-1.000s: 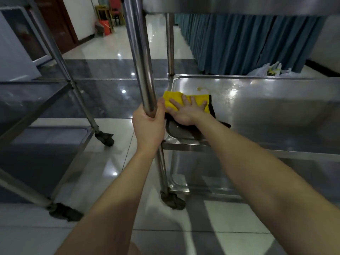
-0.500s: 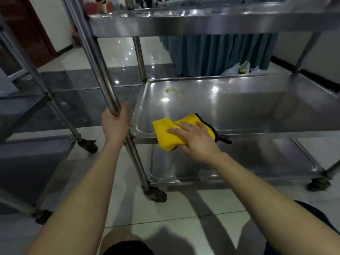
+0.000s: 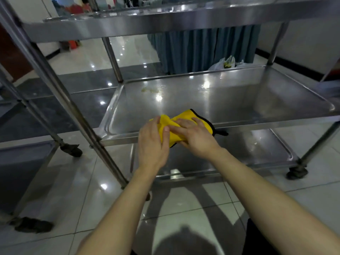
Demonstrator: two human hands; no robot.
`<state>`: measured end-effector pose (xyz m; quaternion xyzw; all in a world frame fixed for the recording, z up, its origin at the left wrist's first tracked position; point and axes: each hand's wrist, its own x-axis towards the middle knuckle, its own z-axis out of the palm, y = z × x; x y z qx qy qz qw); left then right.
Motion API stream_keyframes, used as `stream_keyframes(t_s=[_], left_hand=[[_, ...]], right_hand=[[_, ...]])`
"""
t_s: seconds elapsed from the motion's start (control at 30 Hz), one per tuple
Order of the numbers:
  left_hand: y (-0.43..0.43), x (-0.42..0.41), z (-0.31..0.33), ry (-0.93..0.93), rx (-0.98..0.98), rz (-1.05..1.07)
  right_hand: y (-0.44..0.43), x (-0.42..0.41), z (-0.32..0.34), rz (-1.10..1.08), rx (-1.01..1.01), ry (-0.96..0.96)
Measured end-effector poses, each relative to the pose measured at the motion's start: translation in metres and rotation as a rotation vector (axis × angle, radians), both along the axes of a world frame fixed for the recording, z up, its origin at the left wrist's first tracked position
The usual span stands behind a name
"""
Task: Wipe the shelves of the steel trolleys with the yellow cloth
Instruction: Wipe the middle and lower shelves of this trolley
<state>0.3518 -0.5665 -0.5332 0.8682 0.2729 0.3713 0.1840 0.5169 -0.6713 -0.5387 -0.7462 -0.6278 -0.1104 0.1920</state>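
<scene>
The yellow cloth (image 3: 185,117), black-edged, is bunched at the front rim of the steel trolley's middle shelf (image 3: 230,100). Both hands hold it there. My left hand (image 3: 152,144) grips its left end, thumb across the fabric. My right hand (image 3: 196,137) lies over its right part with fingers curled round the underside. A yellowish smear (image 3: 150,90) marks the shelf's far left area. The top shelf (image 3: 165,19) runs overhead and the bottom shelf (image 3: 257,146) lies below.
A second steel trolley (image 3: 27,162) stands at the left, its wheels (image 3: 71,150) close by. The near trolley post (image 3: 73,107) slants down left of my hands. Blue curtains (image 3: 202,46) and a plastic bag (image 3: 224,64) lie behind. Tiled floor is underfoot.
My left hand let go of the trolley post and came over to the cloth. The cloth was drawn back to the shelf's front rim and bunched between both hands.
</scene>
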Motion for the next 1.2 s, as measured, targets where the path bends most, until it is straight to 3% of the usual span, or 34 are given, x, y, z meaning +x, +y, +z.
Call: stream_keyframes(t_s=[0.17,0.33,0.5,0.67,0.87,1.1,1.2], left_hand=[[-0.019,0.046,-0.003,0.174,0.061,-0.059],[-0.057,0.118,-0.003,0.199,0.191,-0.151],[-0.093,0.194,0.002,0.322,0.276,-0.156],[-0.103,0.219,-0.005,0.470,0.421,-0.117],[-0.110,0.236,0.004,0.628,0.442,-0.184],[-0.107,0.262,0.004,0.634,0.404,-0.141],[-0.105,0.278,0.005,0.634,0.376,-0.153]], right_hand=[[-0.053,0.061,-0.001,-0.013,-0.021,-0.026],[-0.120,0.134,-0.008,-0.057,-0.017,-0.024],[-0.198,0.199,-0.012,-0.213,0.020,0.061],[-0.259,0.247,-0.014,-0.396,0.073,0.125],[-0.268,0.275,-0.009,-0.487,0.040,0.160],[-0.252,0.291,0.001,-0.585,-0.044,0.210],[-0.240,0.290,0.001,-0.684,0.023,0.249]])
